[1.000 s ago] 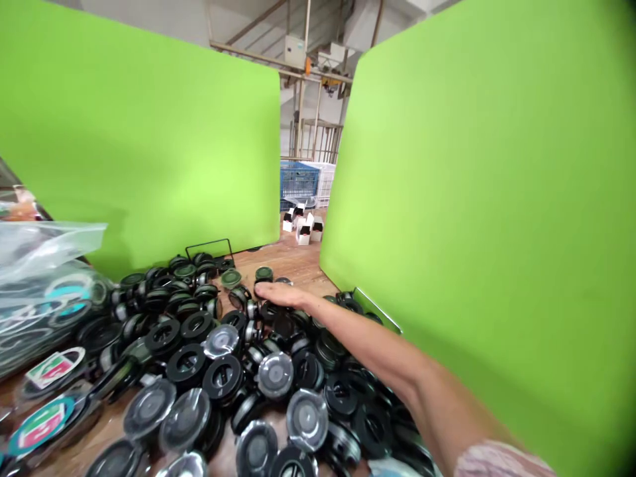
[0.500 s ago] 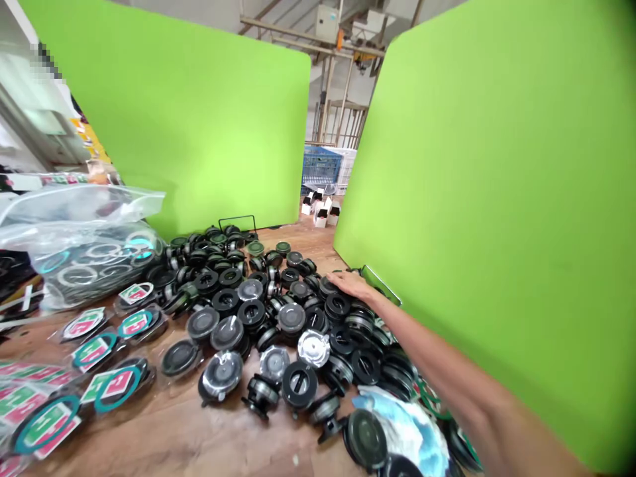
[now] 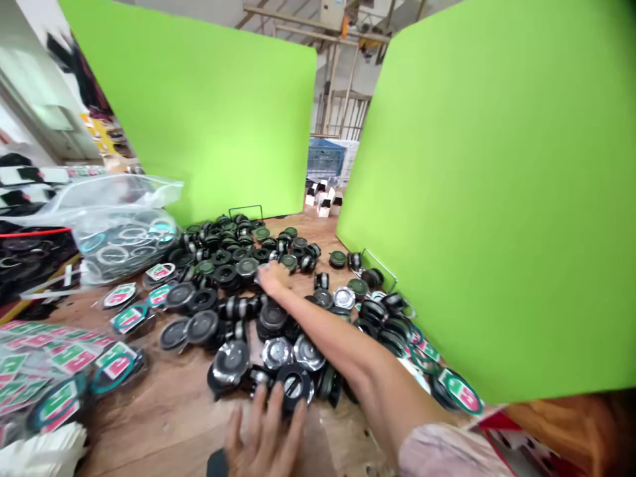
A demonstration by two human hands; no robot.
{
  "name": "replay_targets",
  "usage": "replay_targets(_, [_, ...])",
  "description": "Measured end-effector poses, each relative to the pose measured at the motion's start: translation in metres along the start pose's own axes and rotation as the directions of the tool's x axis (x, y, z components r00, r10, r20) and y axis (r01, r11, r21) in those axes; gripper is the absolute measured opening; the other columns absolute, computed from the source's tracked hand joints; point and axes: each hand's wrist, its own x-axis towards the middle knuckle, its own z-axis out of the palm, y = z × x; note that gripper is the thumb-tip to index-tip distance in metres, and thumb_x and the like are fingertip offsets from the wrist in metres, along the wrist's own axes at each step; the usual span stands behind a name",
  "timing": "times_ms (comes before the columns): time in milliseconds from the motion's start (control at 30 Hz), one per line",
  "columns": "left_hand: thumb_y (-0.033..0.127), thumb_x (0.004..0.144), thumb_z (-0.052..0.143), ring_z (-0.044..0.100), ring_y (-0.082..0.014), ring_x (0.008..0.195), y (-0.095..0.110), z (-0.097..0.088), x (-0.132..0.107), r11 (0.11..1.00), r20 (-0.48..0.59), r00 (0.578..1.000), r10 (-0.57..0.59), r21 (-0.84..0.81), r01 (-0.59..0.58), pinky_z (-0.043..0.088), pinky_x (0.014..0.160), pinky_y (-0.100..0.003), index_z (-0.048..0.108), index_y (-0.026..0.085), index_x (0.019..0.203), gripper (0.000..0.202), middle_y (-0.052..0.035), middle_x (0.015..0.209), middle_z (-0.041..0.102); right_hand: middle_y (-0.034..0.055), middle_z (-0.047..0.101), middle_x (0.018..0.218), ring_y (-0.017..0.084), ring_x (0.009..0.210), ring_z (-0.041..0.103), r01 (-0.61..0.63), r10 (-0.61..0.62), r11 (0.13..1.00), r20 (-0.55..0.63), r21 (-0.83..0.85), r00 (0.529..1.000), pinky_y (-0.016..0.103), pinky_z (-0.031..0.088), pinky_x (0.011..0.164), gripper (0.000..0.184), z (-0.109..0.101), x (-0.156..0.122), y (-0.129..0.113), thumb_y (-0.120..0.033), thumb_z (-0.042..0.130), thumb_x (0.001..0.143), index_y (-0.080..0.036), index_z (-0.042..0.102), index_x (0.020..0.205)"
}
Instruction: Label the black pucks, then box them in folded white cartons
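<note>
Left hand point(image 3: 263, 434): fingers spread wide, touching a black round fitting point(image 3: 294, 387) at bottom center.
Right hand point(image 3: 272, 278): outstretched on the pile of fittings point(image 3: 233, 278), grip cannot be told.
Place: wooden table point(image 3: 149, 404), center of frame.

Left hand point(image 3: 263, 430) now in view at bottom, fingers point(image 3: 261, 414) resting on a black round disc point(image 3: 294, 387), right hand point(image 3: 271, 278) shifted from the pile's right edge to its middle, a labelled plastic bag point(image 3: 461, 391) newly showing beside the right green screen point(image 3: 487, 199)
</note>
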Motion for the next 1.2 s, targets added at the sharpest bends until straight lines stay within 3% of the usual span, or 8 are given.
replay_targets(133, [0.055, 0.071, 0.064, 0.046, -0.0346, 0.12, 0.016, 0.027, 0.041, 0.992, -0.035, 0.996, 0.08, -0.1, -0.083, 0.014, 0.107, -0.056, 0.063, 0.033, 0.113, 0.048, -0.0122, 0.125, 0.059, 0.0033, 0.066, 0.109, 0.018, 0.098, 0.06, 0.281, -0.287, 0.958, 0.129, 0.063, 0.949, 0.029, 0.048, 0.083, 0.032, -0.004, -0.031, -0.024, -0.046, 0.051, 0.087, -0.023, 0.065, 0.105])
replay_targets(267, [0.054, 0.07, 0.067, 0.044, -0.0376, 0.121, -0.013, 0.022, 0.051, 0.994, 0.012, 1.0, -0.021, -0.103, 0.022, 0.022, 0.103, -0.059, 0.067, 0.034, 0.106, 0.042, -0.012, 0.129, 0.056, -0.0098, 0.062, 0.119, 0.012, 0.11, 0.055, 0.489, -0.493, 0.87, 0.063, 0.069, 0.868, 0.019, 0.039, 0.093, 0.033, -0.05, -0.055, 0.026, -0.053, 0.05, 0.085, -0.037, 0.062, 0.112])
replay_targets(433, [0.04, 0.078, 0.06, 0.045, -0.0384, 0.118, -0.063, 0.009, 0.039, 0.983, 0.026, 0.999, 0.027, 0.183, -0.032, 0.028, 0.097, -0.062, 0.063, 0.027, 0.114, 0.038, -0.0153, 0.126, 0.053, 0.017, 0.05, 0.131, 0.033, 0.126, 0.039, 0.124, -0.139, 0.988, -0.202, -0.087, 0.969, 0.048, 0.029, 0.103, 0.039, -0.116, -0.047, 0.151, -0.039, 0.045, 0.09, -0.016, 0.06, 0.118])
replay_targets(567, [0.033, 0.084, 0.051, 0.041, -0.0398, 0.122, -0.076, 0.004, 0.035, 0.968, 0.026, 0.998, -0.058, 0.246, 0.05, 0.029, 0.096, -0.062, 0.058, 0.025, 0.117, 0.036, -0.0152, 0.13, 0.047, 0.0185, 0.045, 0.134, 0.04, 0.128, 0.033, -0.109, 0.079, 0.988, -0.248, -0.112, 0.966, 0.056, 0.031, 0.098, 0.041, -0.113, -0.029, 0.196, -0.044, 0.047, 0.087, -0.018, 0.062, 0.115])
replay_targets(700, [0.033, 0.08, 0.054, 0.043, -0.0393, 0.12, -0.048, 0.002, 0.035, 0.99, -0.083, 0.996, -0.038, 0.135, 0.049, 0.029, 0.099, -0.059, 0.051, 0.016, 0.123, 0.046, -0.0206, 0.134, 0.042, 0.0137, 0.05, 0.126, 0.032, 0.122, 0.039, -0.07, 0.047, 0.992, -0.205, -0.106, 0.978, 0.049, 0.033, 0.099, 0.039, -0.069, -0.017, 0.166, -0.041, 0.037, 0.091, -0.022, 0.064, 0.112])
replay_targets(933, [0.061, 0.072, 0.058, 0.04, -0.03, 0.122, 0.053, 0.038, 0.052, 0.91, -0.134, 0.917, 0.376, -0.133, -0.393, 0.01, 0.111, -0.05, 0.059, 0.027, 0.116, 0.056, -0.0114, 0.121, 0.057, 0.0093, 0.053, 0.12, 0.025, 0.111, 0.045, 0.247, -0.253, 0.966, -0.065, -0.079, 0.965, 0.038, 0.042, 0.089, 0.039, -0.006, -0.031, 0.058, -0.05, 0.042, 0.089, -0.024, 0.063, 0.109])
replay_targets(1067, [0.055, 0.081, 0.051, 0.041, -0.0294, 0.122, 0.048, 0.056, 0.068, 0.96, 0.025, 0.961, 0.275, -0.059, -0.273, 0.01, 0.109, -0.051, 0.056, 0.032, 0.121, 0.047, -0.0122, 0.125, 0.057, -0.0056, 0.054, 0.121, 0.014, 0.112, 0.045, 0.437, -0.442, 0.893, -0.03, -0.108, 0.896, 0.027, 0.036, 0.094, 0.033, -0.038, -0.026, 0.054, -0.055, 0.041, 0.089, -0.036, 0.062, 0.108])
replay_targets(1200, [0.039, 0.092, 0.031, 0.047, -0.0271, 0.116, 0.012, 0.056, 0.066, 0.974, 0.016, 0.974, 0.226, -0.009, -0.226, 0.017, 0.105, -0.053, 0.061, 0.033, 0.115, 0.038, -0.0113, 0.114, 0.064, 0.0102, 0.038, 0.14, 0.03, 0.127, 0.031, 0.16, -0.2, 0.964, -0.183, -0.213, 0.963, 0.051, 0.025, 0.102, 0.039, -0.098, 0.013, 0.114, -0.045, 0.047, 0.089, -0.02, 0.056, 0.118])
